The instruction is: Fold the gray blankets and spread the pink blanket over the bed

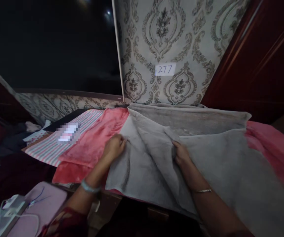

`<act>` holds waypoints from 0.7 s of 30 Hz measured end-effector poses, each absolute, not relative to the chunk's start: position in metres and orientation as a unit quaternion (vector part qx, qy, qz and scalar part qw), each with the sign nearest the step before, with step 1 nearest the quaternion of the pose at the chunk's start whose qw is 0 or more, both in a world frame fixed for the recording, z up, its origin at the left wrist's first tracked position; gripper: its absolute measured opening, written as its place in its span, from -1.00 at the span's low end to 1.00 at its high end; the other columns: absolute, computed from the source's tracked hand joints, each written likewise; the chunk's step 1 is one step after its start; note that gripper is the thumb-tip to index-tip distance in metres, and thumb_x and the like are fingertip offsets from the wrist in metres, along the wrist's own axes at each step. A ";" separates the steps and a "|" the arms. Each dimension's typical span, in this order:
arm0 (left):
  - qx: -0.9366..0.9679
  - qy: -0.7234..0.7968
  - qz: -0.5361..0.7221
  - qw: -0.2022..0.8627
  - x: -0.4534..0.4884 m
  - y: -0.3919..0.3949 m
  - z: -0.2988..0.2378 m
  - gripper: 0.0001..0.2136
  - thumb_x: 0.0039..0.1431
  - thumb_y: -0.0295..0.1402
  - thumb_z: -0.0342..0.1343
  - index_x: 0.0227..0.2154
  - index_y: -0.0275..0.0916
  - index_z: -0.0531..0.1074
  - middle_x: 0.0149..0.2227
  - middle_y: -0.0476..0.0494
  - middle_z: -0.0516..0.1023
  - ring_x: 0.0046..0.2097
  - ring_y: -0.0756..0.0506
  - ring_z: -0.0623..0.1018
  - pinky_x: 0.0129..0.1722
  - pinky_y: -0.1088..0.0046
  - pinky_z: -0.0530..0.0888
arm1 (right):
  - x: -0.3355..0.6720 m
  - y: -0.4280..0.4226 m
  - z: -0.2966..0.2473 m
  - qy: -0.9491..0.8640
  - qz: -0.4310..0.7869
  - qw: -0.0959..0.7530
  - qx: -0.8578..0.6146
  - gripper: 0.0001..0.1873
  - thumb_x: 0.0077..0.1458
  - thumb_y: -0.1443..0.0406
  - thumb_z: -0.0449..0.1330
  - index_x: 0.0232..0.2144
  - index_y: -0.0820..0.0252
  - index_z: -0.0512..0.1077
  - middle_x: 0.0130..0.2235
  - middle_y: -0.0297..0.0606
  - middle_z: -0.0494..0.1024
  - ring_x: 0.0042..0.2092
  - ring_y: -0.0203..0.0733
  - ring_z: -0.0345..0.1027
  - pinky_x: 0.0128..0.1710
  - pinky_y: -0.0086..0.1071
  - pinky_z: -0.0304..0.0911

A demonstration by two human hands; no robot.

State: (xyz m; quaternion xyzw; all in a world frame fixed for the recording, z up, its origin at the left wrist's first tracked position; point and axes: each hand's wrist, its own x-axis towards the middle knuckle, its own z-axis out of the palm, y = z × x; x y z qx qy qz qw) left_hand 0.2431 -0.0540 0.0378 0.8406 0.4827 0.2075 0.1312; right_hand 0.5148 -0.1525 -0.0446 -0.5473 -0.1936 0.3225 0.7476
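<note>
Nearest, at lower left, a white power strip point(7, 214) with cables rests on a pink flat surface point(55, 197). A patterned sleeve point(66, 219) covers part of the left forearm. A pale band point(89, 187) circles the left wrist and a bangle point(204, 191) the right.

Both hands are engaged on the grey cloth point(211, 158), which lies across the table point(74, 114) and runs off the frame at lower right. The left hand point(114, 147) has its fingers curled in, pinching the cloth near its left edge. The right hand point(181, 154) closes on a raised fold nearer the middle; its exact finger placement is partly hidden.

Progress, as judged: the cloth is laid out over much of the table, and its rear portion lies in layers along the wall side. The part between the hands is not yet flat; diagonal creases and a loose flap remain to be settled. No finished, squared shape is evident.

Beneath and to the left lies a pink cloth point(90, 144), with more pink fabric point(277, 141) at far right. Beyond its left side is a striped cloth point(43, 149) bearing a pixelated, unidentifiable object point(68, 133).

Behind stand a large dark screen point(58, 46), patterned wallpaper point(164, 39) with a paper slip point(165, 69) marked 277, and a dark red panel point(260, 65). Lighting is dim.
</note>
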 end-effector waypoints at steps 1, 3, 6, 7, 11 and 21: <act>0.828 0.530 0.152 0.103 0.227 -0.055 0.026 -0.79 0.26 -0.26 0.04 -0.32 -0.28 0.48 -0.26 -0.28 0.59 -0.18 -0.20 0.56 -0.19 0.33 0.40 | 0.521 -0.154 -0.051 -0.165 0.347 0.751 -0.537 -0.78 -0.19 0.18 0.30 -0.42 0.13 0.53 -0.41 -0.26 0.65 -0.20 0.05 0.58 -0.06 -0.07 0.49; 0.803 0.585 0.086 0.072 0.202 -0.059 0.008 -0.75 0.29 -0.21 0.01 -0.32 -0.27 0.47 -0.29 -0.30 0.60 -0.23 -0.22 0.57 -0.29 0.35 0.35 | 0.527 -0.156 -0.058 -0.137 0.373 0.760 -0.514 -0.79 -0.19 0.20 0.32 -0.41 0.13 0.54 -0.39 -0.26 0.65 -0.18 0.03 0.58 -0.05 -0.09 0.49; 0.797 0.589 0.099 0.094 0.192 -0.063 -0.006 -0.70 0.25 -0.10 0.03 -0.40 -0.22 0.43 -0.38 -0.23 0.58 -0.31 -0.20 0.56 -0.38 0.38 0.29 | 0.522 -0.154 -0.061 -0.151 0.351 0.782 -0.492 -0.73 -0.08 0.14 0.31 -0.31 0.13 0.56 -0.27 -0.24 0.68 -0.06 0.00 0.56 0.05 -0.11 0.44; 0.798 0.577 0.126 0.120 0.194 -0.063 -0.007 -0.72 0.22 -0.10 0.05 -0.45 -0.21 0.41 -0.42 -0.18 0.56 -0.34 -0.17 0.55 -0.39 0.39 0.28 | 0.520 -0.153 -0.061 -0.144 0.351 0.787 -0.487 -0.70 -0.03 0.09 0.29 -0.27 0.12 0.56 -0.24 -0.23 0.68 -0.03 -0.01 0.55 0.07 -0.10 0.43; 0.777 0.522 0.281 0.209 0.205 -0.054 -0.005 -0.82 0.13 -0.24 0.00 -0.54 -0.15 0.27 -0.53 -0.03 0.45 -0.43 -0.09 0.47 -0.42 0.45 0.30 | 0.516 -0.152 -0.061 -0.111 0.377 0.784 -0.480 -0.55 0.11 -0.09 0.18 -0.19 0.10 0.54 -0.18 -0.17 0.67 0.04 0.01 0.52 0.08 -0.09 0.42; 0.792 0.594 0.081 0.115 0.176 -0.057 0.005 -0.85 0.28 -0.29 -0.07 -0.37 -0.18 0.33 -0.34 -0.28 0.60 -0.26 -0.23 0.59 -0.35 0.37 0.32 | 0.507 -0.158 -0.043 -0.272 0.307 0.736 -0.539 -0.15 0.11 -0.35 -0.09 -0.06 0.18 0.54 -0.19 -0.08 0.66 0.01 0.05 0.52 0.00 -0.07 0.44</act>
